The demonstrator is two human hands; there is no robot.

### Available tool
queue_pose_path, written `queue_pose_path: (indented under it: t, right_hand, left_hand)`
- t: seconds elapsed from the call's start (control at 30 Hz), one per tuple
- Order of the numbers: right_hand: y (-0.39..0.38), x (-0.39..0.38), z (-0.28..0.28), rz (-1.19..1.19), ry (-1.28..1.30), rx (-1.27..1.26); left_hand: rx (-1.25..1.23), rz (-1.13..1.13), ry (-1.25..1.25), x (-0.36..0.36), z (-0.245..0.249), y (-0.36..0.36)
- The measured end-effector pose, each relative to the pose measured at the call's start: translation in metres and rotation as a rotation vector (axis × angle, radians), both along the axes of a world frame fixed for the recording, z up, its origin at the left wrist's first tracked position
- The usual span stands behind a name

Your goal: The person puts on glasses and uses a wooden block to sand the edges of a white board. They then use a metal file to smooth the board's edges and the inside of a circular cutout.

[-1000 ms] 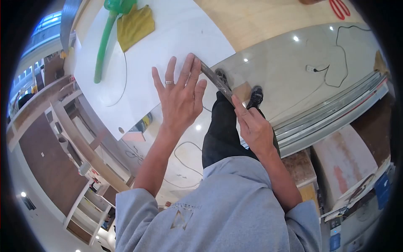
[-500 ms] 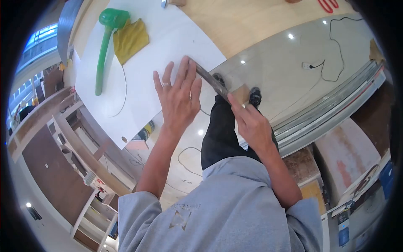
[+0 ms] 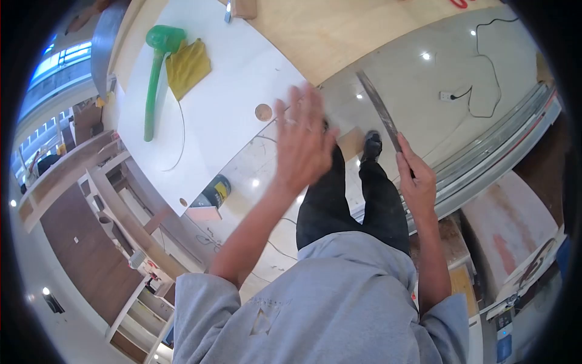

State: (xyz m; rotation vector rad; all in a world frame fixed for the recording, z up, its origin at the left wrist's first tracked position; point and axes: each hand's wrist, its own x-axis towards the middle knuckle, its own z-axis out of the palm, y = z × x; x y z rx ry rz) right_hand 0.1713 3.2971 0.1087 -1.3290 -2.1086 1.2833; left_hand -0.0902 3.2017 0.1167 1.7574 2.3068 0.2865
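Observation:
My right hand [image 3: 418, 179] grips one end of a long, flat metal file [image 3: 381, 106]. The file points up and away over the floor, apart from the board. My left hand [image 3: 305, 142] is empty, its fingers stretched out and a little blurred. It overlaps the near edge of a white board [image 3: 227, 85]. Close to that edge, left of the hand, is a round hole [image 3: 263, 112] in the board. A green mallet [image 3: 154, 85] lies farther left, with an olive-yellow cloth [image 3: 189, 68] against it.
A bucket [image 3: 217, 190] stands below the board's near corner. On the floor at right are a power socket [image 3: 446, 96] with a black cable and long metal rails [image 3: 491, 145]. A wooden block [image 3: 244, 8] sits at the far board edge. My legs stand beside the bench.
My right hand has drawn the file rightward, away from the board. My left hand has come off the file's tip and shifted right, uncovering the round hole.

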Motion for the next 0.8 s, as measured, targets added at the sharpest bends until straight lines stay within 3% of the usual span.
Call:
queue_pose_path:
  t: [0.1, 0.2, 0.3, 0.37, 0.43, 0.57, 0.8]
  right_hand:
    - [-0.01, 0.028, -0.003, -0.035, -0.042, -0.04]
    - [-0.018, 0.05, -0.004, -0.09, -0.1, -0.114]
    - [-0.02, 0.071, -0.008, -0.11, -0.137, -0.175]
    - [-0.017, 0.083, -0.01, -0.109, -0.186, -0.205]
    - [-0.017, 0.09, -0.01, -0.126, -0.164, -0.198]
    - [-0.02, 0.105, -0.02, -0.121, -0.085, -0.112]
    - [-0.03, 0.126, -0.018, -0.106, -0.126, -0.185]
  left_hand:
    - [-0.07, -0.359, -0.256, 0.055, 0.006, -0.021]
    - [0.066, -0.322, -0.222, 0.064, 0.005, -0.026]
    - [0.13, -0.167, 0.052, 0.0, 0.008, -0.003]
    - [0.013, -0.027, 0.214, -0.04, 0.024, 0.014]
    - [-0.029, -0.048, 0.315, -0.073, 0.018, 0.019]
    - [-0.094, -0.091, 0.29, -0.087, 0.016, 0.026]
    - [-0.119, -0.075, 0.324, -0.075, 0.014, 0.026]
